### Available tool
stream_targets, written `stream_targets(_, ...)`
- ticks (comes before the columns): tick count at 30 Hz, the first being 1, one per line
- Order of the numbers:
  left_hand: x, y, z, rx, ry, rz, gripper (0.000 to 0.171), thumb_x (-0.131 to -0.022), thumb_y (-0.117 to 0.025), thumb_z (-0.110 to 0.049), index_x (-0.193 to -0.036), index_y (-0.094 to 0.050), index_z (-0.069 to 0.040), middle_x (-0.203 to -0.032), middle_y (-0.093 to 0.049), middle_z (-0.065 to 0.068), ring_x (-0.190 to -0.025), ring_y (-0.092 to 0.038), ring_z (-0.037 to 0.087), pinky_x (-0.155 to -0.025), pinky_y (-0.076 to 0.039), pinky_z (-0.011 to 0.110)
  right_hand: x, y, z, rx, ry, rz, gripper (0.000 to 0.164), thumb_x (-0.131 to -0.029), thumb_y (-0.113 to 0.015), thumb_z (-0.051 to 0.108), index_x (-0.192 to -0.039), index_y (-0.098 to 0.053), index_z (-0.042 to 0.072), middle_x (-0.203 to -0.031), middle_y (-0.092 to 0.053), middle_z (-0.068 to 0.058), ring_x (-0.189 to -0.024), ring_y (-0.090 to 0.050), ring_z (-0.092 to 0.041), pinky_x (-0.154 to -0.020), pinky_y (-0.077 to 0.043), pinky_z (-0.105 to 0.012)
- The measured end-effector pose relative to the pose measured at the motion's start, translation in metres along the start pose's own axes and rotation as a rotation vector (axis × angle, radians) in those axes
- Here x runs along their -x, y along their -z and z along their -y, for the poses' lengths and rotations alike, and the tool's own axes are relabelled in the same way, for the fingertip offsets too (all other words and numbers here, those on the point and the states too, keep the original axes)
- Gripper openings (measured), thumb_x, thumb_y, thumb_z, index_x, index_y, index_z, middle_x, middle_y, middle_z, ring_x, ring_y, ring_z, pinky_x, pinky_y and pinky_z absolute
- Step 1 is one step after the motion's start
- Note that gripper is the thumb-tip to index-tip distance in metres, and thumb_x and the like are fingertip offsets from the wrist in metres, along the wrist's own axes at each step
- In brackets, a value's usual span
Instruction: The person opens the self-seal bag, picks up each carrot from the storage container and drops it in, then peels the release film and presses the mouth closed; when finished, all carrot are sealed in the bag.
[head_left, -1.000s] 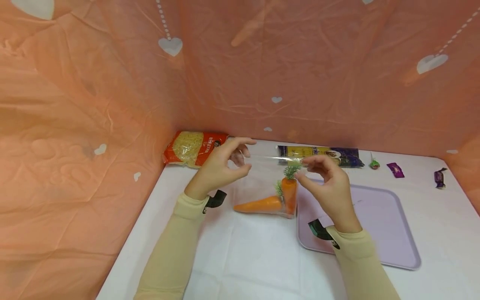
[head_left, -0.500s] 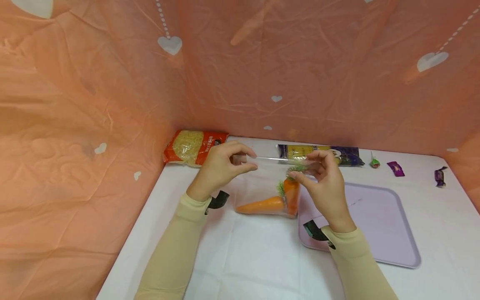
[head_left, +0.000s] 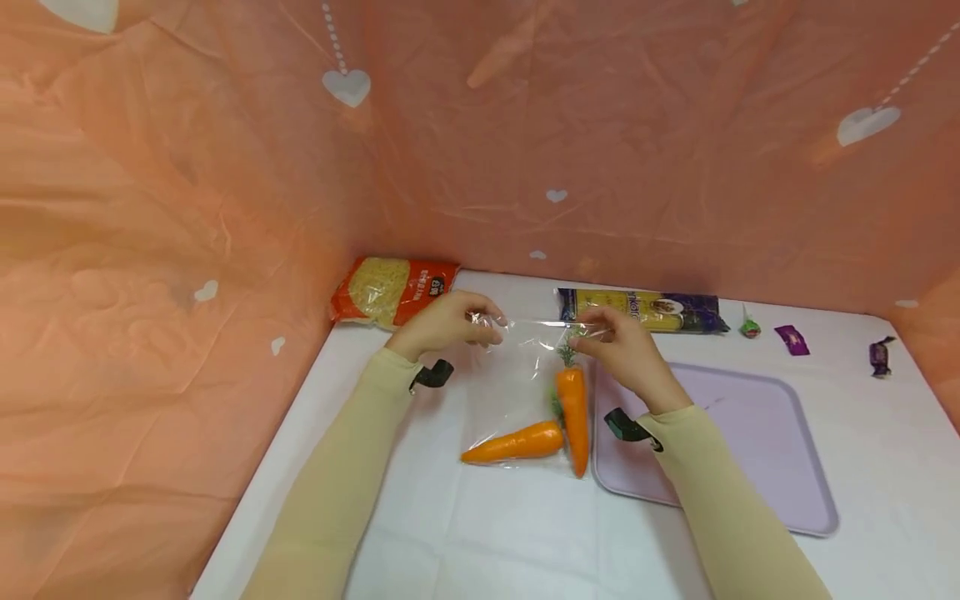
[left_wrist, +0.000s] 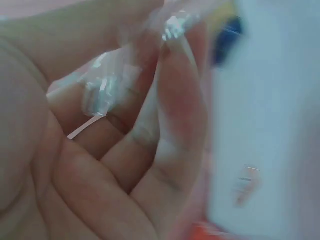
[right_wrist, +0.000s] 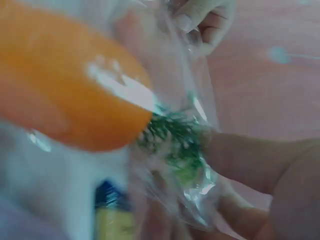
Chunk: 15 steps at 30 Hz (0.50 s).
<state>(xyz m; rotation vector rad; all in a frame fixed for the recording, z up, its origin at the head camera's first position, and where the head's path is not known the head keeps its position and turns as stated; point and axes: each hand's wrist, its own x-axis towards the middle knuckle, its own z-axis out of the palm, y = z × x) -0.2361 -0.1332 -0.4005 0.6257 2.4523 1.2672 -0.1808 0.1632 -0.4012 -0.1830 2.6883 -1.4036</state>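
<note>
A clear plastic bag [head_left: 510, 379] is spread between the two hands with its top edge toward the back. Inside it are two orange carrots: one [head_left: 517, 442] lies across the bottom, the other [head_left: 573, 412] stands lengthwise along the right side. My left hand [head_left: 448, 323] pinches the bag's upper left corner between thumb and fingers. At the upper right corner, my right hand [head_left: 626, 350] pinches the film, its thumb beside a carrot's green leafy top [right_wrist: 175, 137]. The left wrist view is blurred, with crumpled shiny film [left_wrist: 102, 95] between the fingers.
To the right lies a lilac tray [head_left: 750, 442]. Along the back are a red pasta packet [head_left: 393, 292], a blue-and-yellow spaghetti packet [head_left: 645, 311], a lollipop [head_left: 750, 327] and two purple-wrapped candies, one nearer [head_left: 792, 340] and one farther right [head_left: 881, 357]. An orange cloth wall [head_left: 645, 167] closes the back.
The bag has tilted to show its front face more fully, and the carrots sit lower in the head view. My right hand has moved slightly left; both hands keep hold of the bag's top.
</note>
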Motion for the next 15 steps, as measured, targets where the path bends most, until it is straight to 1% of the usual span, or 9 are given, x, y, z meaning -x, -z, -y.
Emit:
stream_targets(2, -0.008, -0.007, 0.012, -0.051, 0.034, 0.001, 0.032, -0.088, -0.079, -0.027, -0.115, -0.072, -0.013, -0.100, -0.070, 0.002, -0.086, -0.067, 0.020, -0.079, -0.057, 0.032, -0.007, -0.003, -0.008, 0.071, -0.022, 0.050, 0.046, -0.093, -0.072, 0.032, -0.132, -0.060, 0.009, -0.124, -0.067, -0.016, -0.111, -0.067, -0.035, -0.096, -0.055, -0.049)
stream_targets(4, -0.010, -0.014, 0.019, -0.113, 0.062, -0.027, 0.042, -0.087, -0.079, -0.032, -0.122, -0.069, -0.011, -0.107, -0.069, 0.003, -0.093, -0.065, 0.020, -0.086, -0.056, 0.033, -0.010, -0.004, -0.013, 0.129, -0.029, 0.075, 0.052, -0.094, -0.071, 0.034, -0.136, -0.057, 0.007, -0.129, -0.065, -0.018, -0.115, -0.066, -0.037, -0.098, -0.054, -0.051)
stream_targets(6, -0.006, -0.019, 0.023, -0.176, 0.075, -0.072, 0.050, -0.089, -0.077, -0.036, -0.130, -0.064, -0.011, -0.118, -0.067, 0.006, -0.104, -0.065, 0.022, -0.095, -0.055, 0.038, -0.007, -0.002, -0.017, 0.193, -0.016, 0.076, 0.057, -0.095, -0.068, 0.037, -0.141, -0.053, 0.007, -0.135, -0.062, -0.019, -0.118, -0.065, -0.039, -0.099, -0.053, -0.053)
stream_targets(7, -0.002, -0.020, 0.023, -0.207, 0.069, -0.101, 0.052, -0.089, -0.076, -0.037, -0.132, -0.062, -0.010, -0.123, -0.065, 0.008, -0.110, -0.063, 0.024, -0.100, -0.053, 0.039, -0.003, 0.000, -0.018, 0.228, 0.002, 0.070, 0.059, -0.096, -0.067, 0.038, -0.142, -0.052, 0.007, -0.138, -0.060, -0.020, -0.120, -0.064, -0.040, -0.100, -0.052, -0.054)
stream_targets(9, 0.010, -0.020, 0.024, -0.274, 0.049, -0.146, 0.055, -0.091, -0.074, -0.039, -0.136, -0.060, -0.009, -0.134, -0.060, 0.010, -0.118, -0.060, 0.027, -0.106, -0.050, 0.044, 0.006, 0.008, -0.021, 0.295, 0.040, 0.047, 0.061, -0.096, -0.066, 0.042, -0.145, -0.049, 0.008, -0.142, -0.057, -0.021, -0.121, -0.062, -0.042, -0.100, -0.051, -0.057)
stream_targets(11, 0.026, -0.016, 0.026, -0.346, 0.014, -0.184, 0.056, -0.093, -0.071, -0.041, -0.138, -0.058, -0.010, -0.137, -0.057, 0.010, -0.123, -0.058, 0.027, -0.108, -0.049, 0.045, 0.020, 0.019, -0.027, 0.361, 0.091, 0.013, 0.062, -0.097, -0.065, 0.042, -0.145, -0.049, 0.007, -0.142, -0.057, -0.022, -0.121, -0.060, -0.043, -0.100, -0.050, -0.059)
stream_targets(12, 0.036, -0.013, 0.026, -0.380, 0.004, -0.201, 0.056, -0.094, -0.070, -0.042, -0.138, -0.057, -0.011, -0.137, -0.057, 0.010, -0.121, -0.058, 0.027, -0.108, -0.049, 0.045, 0.028, 0.026, -0.031, 0.388, 0.112, -0.009, 0.062, -0.097, -0.065, 0.042, -0.145, -0.050, 0.007, -0.141, -0.057, -0.022, -0.122, -0.059, -0.044, -0.101, -0.048, -0.061)
stream_targets(15, 0.066, -0.004, 0.032, -0.478, -0.015, -0.253, 0.058, -0.094, -0.067, -0.047, -0.139, -0.056, -0.013, -0.134, -0.055, 0.009, -0.116, -0.060, 0.026, -0.106, -0.051, 0.045, 0.057, 0.048, -0.045, 0.472, 0.124, -0.062, 0.067, -0.096, -0.064, 0.050, -0.146, -0.049, 0.007, -0.143, -0.054, -0.025, -0.129, -0.051, -0.048, -0.105, -0.041, -0.066)
